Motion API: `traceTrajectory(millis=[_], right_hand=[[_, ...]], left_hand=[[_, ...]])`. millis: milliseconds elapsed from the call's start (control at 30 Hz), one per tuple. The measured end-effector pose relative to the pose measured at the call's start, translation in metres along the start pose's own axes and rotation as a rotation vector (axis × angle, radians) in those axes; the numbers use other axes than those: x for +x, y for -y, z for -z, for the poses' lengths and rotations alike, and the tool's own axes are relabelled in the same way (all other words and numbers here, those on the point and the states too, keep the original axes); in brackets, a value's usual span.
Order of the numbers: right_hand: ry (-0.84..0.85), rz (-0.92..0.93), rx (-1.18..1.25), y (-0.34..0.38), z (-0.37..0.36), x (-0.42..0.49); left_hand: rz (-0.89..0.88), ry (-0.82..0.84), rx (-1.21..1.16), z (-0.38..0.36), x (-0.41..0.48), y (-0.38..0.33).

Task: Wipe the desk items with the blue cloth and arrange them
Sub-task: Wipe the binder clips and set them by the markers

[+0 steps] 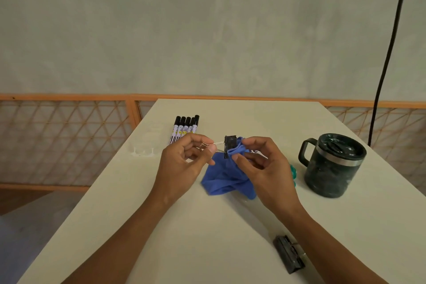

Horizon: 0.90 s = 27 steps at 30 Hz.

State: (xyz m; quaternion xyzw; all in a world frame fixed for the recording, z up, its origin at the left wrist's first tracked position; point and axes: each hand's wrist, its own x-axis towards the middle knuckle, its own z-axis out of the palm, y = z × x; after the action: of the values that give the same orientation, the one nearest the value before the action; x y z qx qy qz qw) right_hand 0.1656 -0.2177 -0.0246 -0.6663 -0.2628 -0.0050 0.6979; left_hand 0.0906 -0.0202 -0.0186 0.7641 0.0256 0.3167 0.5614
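Nearest: a second black binder clip [289, 253] lies flat on the bench [196, 233], just beside the right forearm, near the front edge.

Mid-bench, both hands are raised over the surface.
- Left hand [184, 159]: thumb and fingers pinched on the wire handles of a black binder clip [230, 148], with the clip body pointing right.
- Right hand [260, 166]: thumb and fingers clamped on a bunch of the blue cloth [227, 180], pressed against the clip body. The rest of the cloth hangs down and bunches on the bench under the hands.

The right hand blocks most of a green item [293, 170] behind it. Only an edge shows, can't tell what it is.

Right of that, well apart from the hands: dark lidded mug [332, 166], upright, handle facing left.

Further back on the left: five markers [185, 129] side by side and touching, black caps pointing away. The left hand covers their near ends.

Pale smears [143, 152] sit by the bench's left edge.

Behind the bench: orange lattice rail [69, 140], plain wall, and a black cable [389, 53] hanging at right.
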Motion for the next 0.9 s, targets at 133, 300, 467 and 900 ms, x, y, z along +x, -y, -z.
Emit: traceTrajectory(millis=[133, 300, 467, 900], right_hand=[[0.004, 0.0, -0.019, -0.0018, 0.0018, 0.0004], [0.006, 0.003, -0.104, -0.0005, 0.0035, -0.001], [-0.059, 0.011, -0.181, 0.0025, 0.0038, -0.0002], [-0.052, 0.024, -0.132, 0.0031, 0.0035, 0.0021]], left_hand=[[-0.04, 0.01, 0.108, -0.0006, -0.0026, -0.0015], [-0.031, 0.043, 0.084, -0.0005, -0.003, -0.0062], [-0.035, 0.046, 0.109, 0.0012, -0.0013, -0.0069], [-0.006, 0.107, 0.152, 0.0033, 0.0036, -0.0052]])
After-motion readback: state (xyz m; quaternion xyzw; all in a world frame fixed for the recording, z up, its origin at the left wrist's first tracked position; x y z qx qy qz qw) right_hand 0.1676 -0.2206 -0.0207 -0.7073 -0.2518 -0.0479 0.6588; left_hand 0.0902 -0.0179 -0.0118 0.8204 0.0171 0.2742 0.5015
